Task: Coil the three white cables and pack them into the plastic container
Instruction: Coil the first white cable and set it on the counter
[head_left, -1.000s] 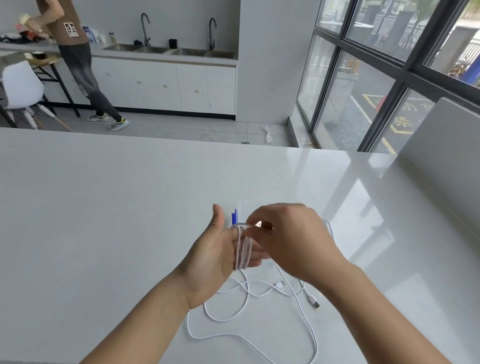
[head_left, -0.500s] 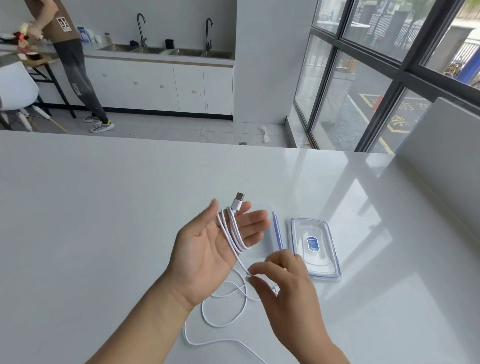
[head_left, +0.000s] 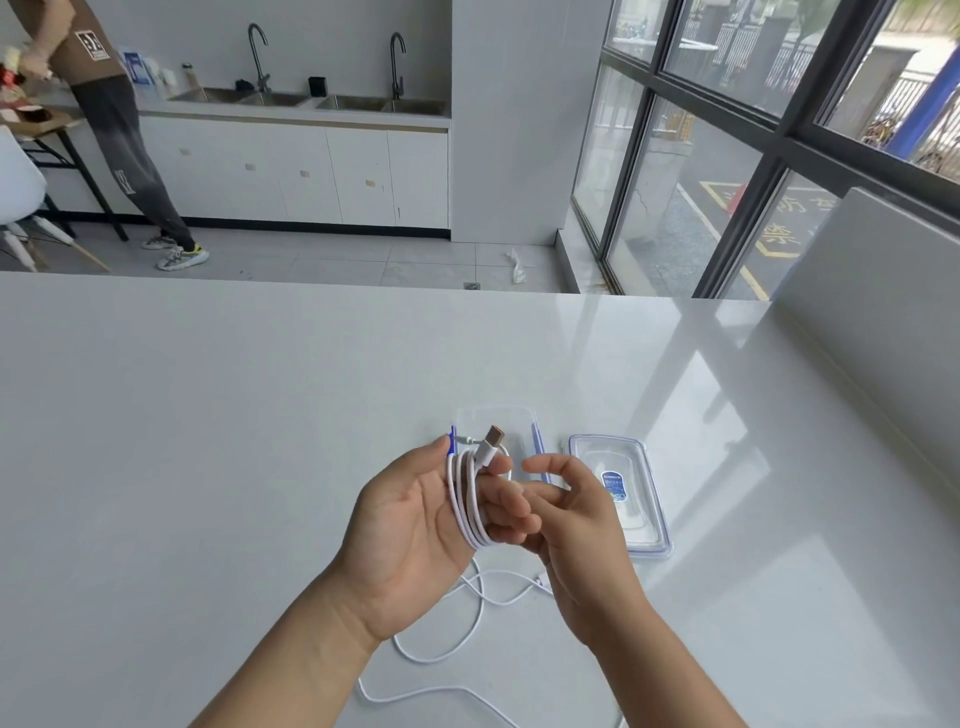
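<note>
Loops of the white cable (head_left: 467, 499) are wound round the fingers (head_left: 498, 501) of the left hand (head_left: 410, 525), which is held palm up above the table (head_left: 208, 467). Those fingers are straight and pressed together, and the thumb stands up just beside the loops. The plug (head_left: 492, 438) sticks up at the far end of the coil.

Half a second ago the right hand (head_left: 576, 525) was lower and nearer, pinching the cable down by the table. Now it has come up to the left fingertips. Its fingers are curled, but I cannot tell if they are pinching the cable. I think one more turn is going on.

The loose cable (head_left: 447, 654) lies in curls on the near part of the table, so I think this coil is not done. I cannot count how many cables are in those curls.

The plastic container (head_left: 519, 415) sits open just past the hands, and nothing seems to be packed in it. Its lid (head_left: 644, 499) lies flat on the table to the right of it
</note>
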